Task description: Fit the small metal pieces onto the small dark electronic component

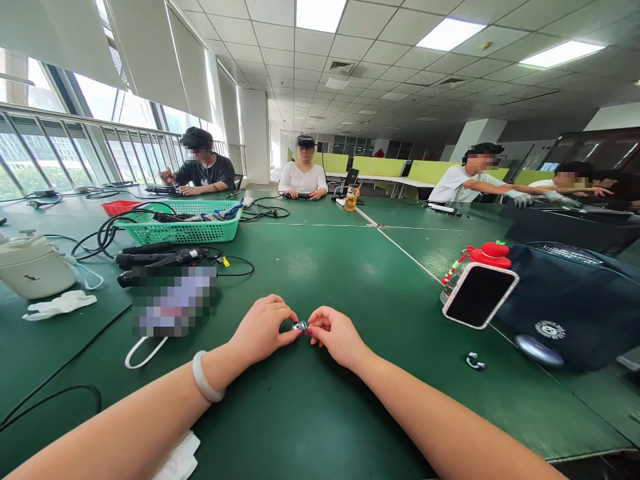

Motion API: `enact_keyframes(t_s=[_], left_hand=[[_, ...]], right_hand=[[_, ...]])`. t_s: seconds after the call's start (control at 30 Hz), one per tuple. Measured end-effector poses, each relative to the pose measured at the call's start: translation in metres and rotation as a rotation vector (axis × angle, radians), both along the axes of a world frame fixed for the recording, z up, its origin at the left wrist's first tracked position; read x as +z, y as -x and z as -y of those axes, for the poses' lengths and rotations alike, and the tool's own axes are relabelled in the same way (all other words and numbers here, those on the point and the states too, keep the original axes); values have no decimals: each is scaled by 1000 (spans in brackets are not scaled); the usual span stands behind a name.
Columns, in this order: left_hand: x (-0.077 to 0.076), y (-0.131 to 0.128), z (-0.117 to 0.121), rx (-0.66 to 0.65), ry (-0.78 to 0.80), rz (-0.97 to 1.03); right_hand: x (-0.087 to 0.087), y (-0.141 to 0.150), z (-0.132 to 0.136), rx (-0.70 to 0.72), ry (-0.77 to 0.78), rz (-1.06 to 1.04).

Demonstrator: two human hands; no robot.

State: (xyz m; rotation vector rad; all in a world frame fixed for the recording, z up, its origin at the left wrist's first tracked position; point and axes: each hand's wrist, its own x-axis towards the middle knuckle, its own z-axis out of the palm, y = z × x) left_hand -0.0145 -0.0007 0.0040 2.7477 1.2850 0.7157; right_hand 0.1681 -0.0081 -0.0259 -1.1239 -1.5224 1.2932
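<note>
My left hand (263, 330) and my right hand (336, 335) meet over the green table (325, 267), both pinching a tiny silver-and-dark part (300, 326) between their fingertips. The part is too small to identify. My left wrist wears a pale bangle (206, 378). Both forearms rest near the table's front edge.
A green basket (183, 225) with cables, black tools (160, 257) and a white appliance (33, 265) lie at the left. A phone (479, 295) leans on a red-capped bottle beside a dark bag (570, 303) at the right. A small metal piece (475, 362) lies nearby. Several people sit at the far side.
</note>
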Motion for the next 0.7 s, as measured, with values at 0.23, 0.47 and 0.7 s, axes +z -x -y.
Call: enact_keyframes(t_s=[0.23,0.47,0.7], left_hand=[[0,-1,-1,-5,-25,2],[3,-3,2,4,-46,16],[4,-2,1,-13,-37,20]], right_hand=[[-1,0,-1,-10,-21,34],[2,0,-1,-4,26,28],[-2,-1,-3,17,17,6]])
